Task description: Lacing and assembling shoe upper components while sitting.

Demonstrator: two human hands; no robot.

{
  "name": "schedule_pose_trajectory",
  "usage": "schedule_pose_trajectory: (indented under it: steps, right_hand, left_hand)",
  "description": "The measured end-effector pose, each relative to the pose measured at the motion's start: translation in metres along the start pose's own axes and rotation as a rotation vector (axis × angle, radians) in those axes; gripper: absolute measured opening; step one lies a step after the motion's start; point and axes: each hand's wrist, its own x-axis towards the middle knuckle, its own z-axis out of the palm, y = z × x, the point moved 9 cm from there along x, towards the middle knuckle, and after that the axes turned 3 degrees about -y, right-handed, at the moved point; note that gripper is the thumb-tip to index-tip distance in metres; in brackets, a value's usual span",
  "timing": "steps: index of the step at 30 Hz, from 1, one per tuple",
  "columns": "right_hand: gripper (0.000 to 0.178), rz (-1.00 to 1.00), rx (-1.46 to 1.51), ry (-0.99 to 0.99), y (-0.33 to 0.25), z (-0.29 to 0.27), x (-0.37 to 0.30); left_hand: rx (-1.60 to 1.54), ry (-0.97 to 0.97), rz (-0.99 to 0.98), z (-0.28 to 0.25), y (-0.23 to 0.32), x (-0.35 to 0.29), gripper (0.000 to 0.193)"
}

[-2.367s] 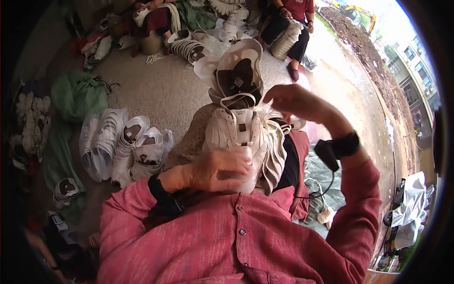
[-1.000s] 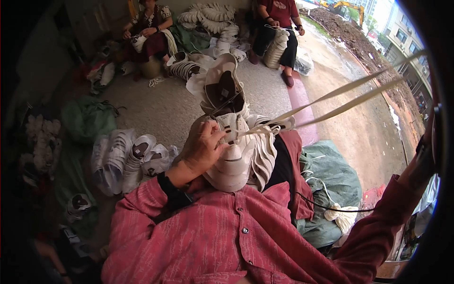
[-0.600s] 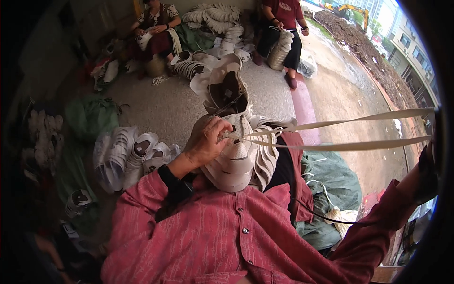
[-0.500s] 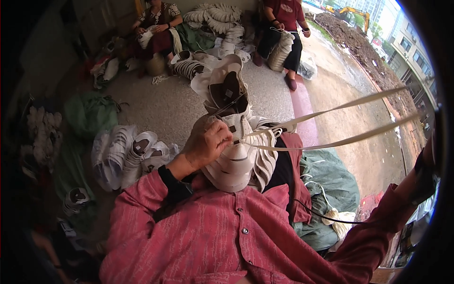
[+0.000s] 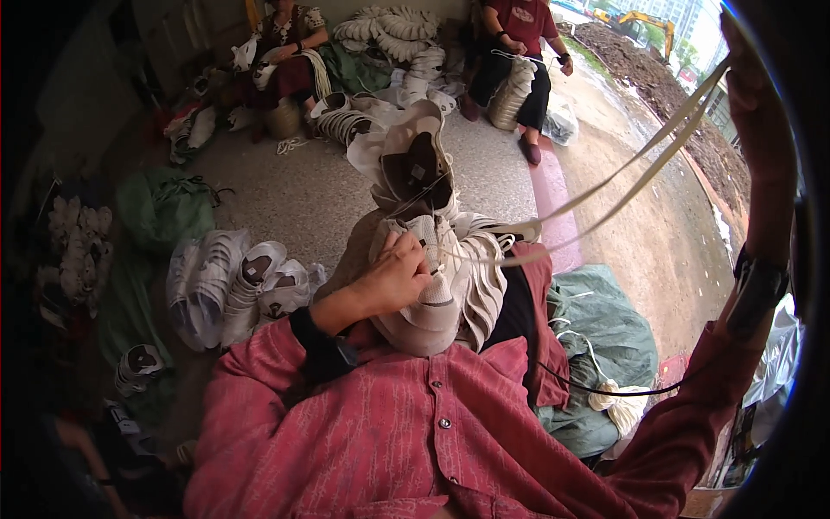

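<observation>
- White shoe (image 5: pixel 419 327): one, lower centre of frame, toe towards the red shirt (image 5: pixel 346 424).
- Left hand (image 5: pixel 394 275): fingers curled tight, gripping the shoe's lacing edge.
- Right hand (image 5: pixel 750 65): upper right rim, dim, closed on cream lace (image 5: pixel 697 98).
- Green sack (image 5: pixel 609 316): lower right.

A yellow excavator (image 5: pixel 643 17) stands near brown soil (image 5: pixel 618 62); a co-worker (image 5: pixel 524 28) sits.
</observation>
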Motion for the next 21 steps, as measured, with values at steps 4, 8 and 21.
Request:
schedule_pose_trajectory:
  steps: [4, 8, 21]
  right_hand:
    - [0.052, 0.101, -0.322, 0.191, 0.025, -0.017, -0.013]
    - [0.048, 0.066, -0.346, 0.212, 0.020, -0.020, -0.009]
    - [0.042, 0.088, -0.006, -0.068, 0.019, -0.029, -0.012]
  left_hand:
    - [-0.042, -0.080, -0.065, 0.003, 0.016, -0.002, 0.014]
    - [-0.057, -0.119, -0.102, 0.004, 0.010, -0.004, 0.014]
    - [-0.333, -0.243, -0.373, -0.018, -0.011, -0.018, 0.034]
